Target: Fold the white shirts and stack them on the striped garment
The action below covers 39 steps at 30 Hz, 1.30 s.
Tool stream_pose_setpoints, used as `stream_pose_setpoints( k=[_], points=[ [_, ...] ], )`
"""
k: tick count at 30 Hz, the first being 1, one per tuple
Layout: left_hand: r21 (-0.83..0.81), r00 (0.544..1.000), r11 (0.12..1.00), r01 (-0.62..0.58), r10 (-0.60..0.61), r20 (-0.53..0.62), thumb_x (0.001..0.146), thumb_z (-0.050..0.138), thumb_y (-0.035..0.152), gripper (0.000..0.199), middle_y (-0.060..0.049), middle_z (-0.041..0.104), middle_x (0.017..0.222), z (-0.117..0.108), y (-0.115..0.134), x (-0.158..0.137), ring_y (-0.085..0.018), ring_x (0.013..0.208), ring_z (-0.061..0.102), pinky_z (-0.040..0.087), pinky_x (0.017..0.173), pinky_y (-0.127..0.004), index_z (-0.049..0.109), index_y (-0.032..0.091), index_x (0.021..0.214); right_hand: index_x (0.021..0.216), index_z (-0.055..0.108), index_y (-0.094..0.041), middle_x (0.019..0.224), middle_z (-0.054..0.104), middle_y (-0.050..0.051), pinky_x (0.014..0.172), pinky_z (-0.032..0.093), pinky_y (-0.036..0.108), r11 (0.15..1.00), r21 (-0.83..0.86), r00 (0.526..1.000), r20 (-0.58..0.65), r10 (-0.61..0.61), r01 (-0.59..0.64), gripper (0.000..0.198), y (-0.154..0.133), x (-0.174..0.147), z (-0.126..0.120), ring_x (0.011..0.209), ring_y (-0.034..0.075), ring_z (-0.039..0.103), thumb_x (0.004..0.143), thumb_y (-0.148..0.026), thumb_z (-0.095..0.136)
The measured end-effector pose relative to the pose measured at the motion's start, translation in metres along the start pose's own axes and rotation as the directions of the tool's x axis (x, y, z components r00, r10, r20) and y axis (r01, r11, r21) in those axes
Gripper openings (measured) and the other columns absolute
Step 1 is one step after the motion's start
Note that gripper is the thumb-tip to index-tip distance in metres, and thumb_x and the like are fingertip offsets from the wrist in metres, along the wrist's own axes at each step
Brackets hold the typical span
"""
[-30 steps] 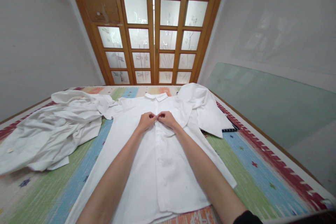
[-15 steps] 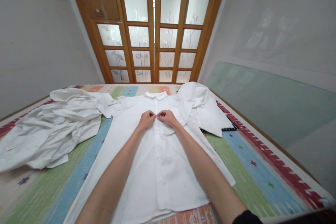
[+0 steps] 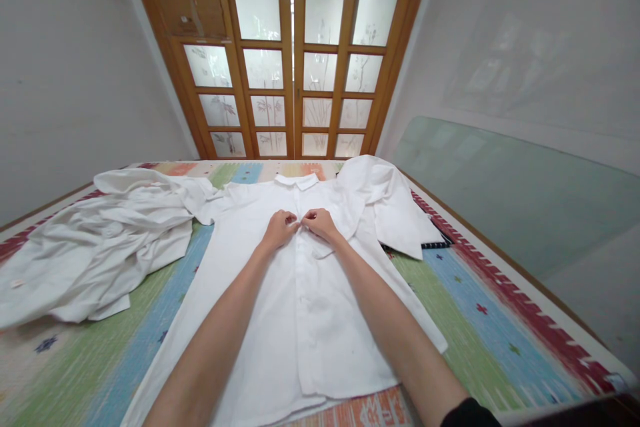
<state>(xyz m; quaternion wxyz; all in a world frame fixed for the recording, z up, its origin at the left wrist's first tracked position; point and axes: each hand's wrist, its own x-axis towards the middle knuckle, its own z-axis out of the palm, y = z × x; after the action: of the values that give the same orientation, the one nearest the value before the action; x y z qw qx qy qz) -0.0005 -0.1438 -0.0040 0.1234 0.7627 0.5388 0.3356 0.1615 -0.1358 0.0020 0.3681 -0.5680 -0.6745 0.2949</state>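
A white collared shirt (image 3: 270, 340) lies spread front side up, its collar pointing away from me. At the upper chest, my left hand (image 3: 281, 228) pinches the button placket from the left side. Facing it, my right hand (image 3: 320, 223) pinches the same strip from the right, its fingertips almost touching those of the left. Any button between the fingers is too small to make out. Below the hands the placket runs down to the hem, and its two front edges lie one over the other.
A crumpled heap of white cloth (image 3: 125, 233) lies to the left. On the right, more folded white cloth (image 3: 395, 207) rests over a dark striped item (image 3: 436, 245). Underneath is a striped colourful cloth (image 3: 480, 347). Beyond stand wooden glazed doors (image 3: 295, 67); a pale green panel (image 3: 510, 180) leans along the right wall.
My fingertips have shifted slightly at the placket, and the right hand's fingers have moved a little. The shirt and the other cloths stay where they were.
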Motion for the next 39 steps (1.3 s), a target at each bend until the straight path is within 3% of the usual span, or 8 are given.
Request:
stream_pose_setpoints(
  k=[6,12,20,23,27,30,34,39],
  points=[
    [0.053,0.999,0.998,0.02,-0.022,0.04,0.078,0.058,0.02,0.015,-0.005,0.067,0.081,-0.002,0.006,0.001,-0.018,0.079,0.062,0.047,0.078,-0.028,0.072,0.017,0.082,0.064,0.071,-0.015,0.056,0.066,0.0,0.055,0.041,0.019,0.999,0.011,0.999,0.021,-0.039,0.038,0.016,0.001,0.002,0.0,0.055,0.011,0.057,0.071,-0.018,0.056],
    [0.063,0.98,0.984,0.166,-0.172,0.099,0.077,0.055,0.018,0.018,-0.006,0.071,0.082,-0.003,0.015,0.003,-0.017,0.079,0.063,0.045,0.074,-0.024,0.071,0.014,0.082,0.061,0.07,-0.016,0.057,0.066,0.0,0.057,0.041,0.02,0.998,0.029,0.997,0.036,-0.064,0.063,0.016,0.006,0.005,0.002,0.058,0.012,0.058,0.071,-0.016,0.056],
    [-0.04,0.959,0.963,0.268,-0.262,0.105,0.076,0.055,0.015,0.015,-0.006,0.073,0.082,-0.014,0.023,0.005,-0.017,0.078,0.064,0.045,0.072,-0.023,0.07,0.015,0.076,0.061,0.069,-0.015,0.053,0.063,-0.001,0.055,0.04,0.019,0.997,0.037,0.998,0.015,-0.062,0.061,0.017,0.007,0.005,0.005,0.054,0.01,0.055,0.071,-0.016,0.057],
    [-0.071,0.943,0.942,0.327,-0.32,0.097,0.073,0.057,0.013,0.012,-0.005,0.071,0.073,-0.017,0.026,0.005,-0.015,0.071,0.064,0.045,0.07,-0.023,0.069,0.016,0.073,0.061,0.07,-0.015,0.053,0.063,0.0,0.055,0.04,0.02,0.997,0.044,0.998,0.019,-0.058,0.057,0.017,0.007,0.005,0.005,0.053,0.011,0.055,0.072,-0.017,0.056],
    [-0.187,0.908,0.89,0.416,-0.397,0.135,0.073,0.056,0.015,0.012,0.001,0.062,0.053,-0.014,0.026,0.002,-0.011,0.048,0.055,0.042,0.054,-0.022,0.067,0.016,0.073,0.062,0.07,-0.015,0.053,0.064,0.0,0.056,0.04,0.02,0.997,0.056,0.998,0.032,-0.061,0.059,0.017,0.006,0.005,0.004,0.054,0.011,0.055,0.071,-0.017,0.057],
    [-0.333,0.861,0.795,0.507,-0.449,0.24,0.074,0.055,0.02,0.011,0.004,0.052,0.043,-0.012,0.023,0.0,-0.008,0.034,0.044,0.032,0.041,-0.02,0.063,0.016,0.068,0.061,0.07,-0.015,0.054,0.064,-0.001,0.056,0.04,0.019,0.996,0.055,0.997,0.039,-0.068,0.065,0.017,0.006,0.005,0.005,0.054,0.011,0.055,0.072,-0.017,0.057],
    [-0.411,0.813,0.705,0.579,-0.459,0.358,0.073,0.055,0.022,0.015,0.005,0.043,0.037,-0.011,0.02,0.0,-0.007,0.029,0.037,0.022,0.035,-0.019,0.056,0.016,0.059,0.061,0.07,-0.016,0.055,0.064,-0.001,0.056,0.04,0.019,0.995,0.061,0.996,0.037,-0.075,0.073,0.017,0.006,0.006,0.006,0.055,0.01,0.055,0.072,-0.017,0.057],
    [-0.445,0.781,0.645,0.621,-0.467,0.414,0.073,0.057,0.024,0.018,0.006,0.04,0.035,-0.01,0.018,0.001,-0.006,0.029,0.033,0.024,0.035,-0.019,0.053,0.016,0.056,0.06,0.069,-0.016,0.053,0.062,-0.002,0.054,0.038,0.018,0.995,0.057,0.996,0.033,-0.085,0.083,0.017,0.007,0.007,0.008,0.054,0.009,0.053,0.073,-0.017,0.057]
  ],
)
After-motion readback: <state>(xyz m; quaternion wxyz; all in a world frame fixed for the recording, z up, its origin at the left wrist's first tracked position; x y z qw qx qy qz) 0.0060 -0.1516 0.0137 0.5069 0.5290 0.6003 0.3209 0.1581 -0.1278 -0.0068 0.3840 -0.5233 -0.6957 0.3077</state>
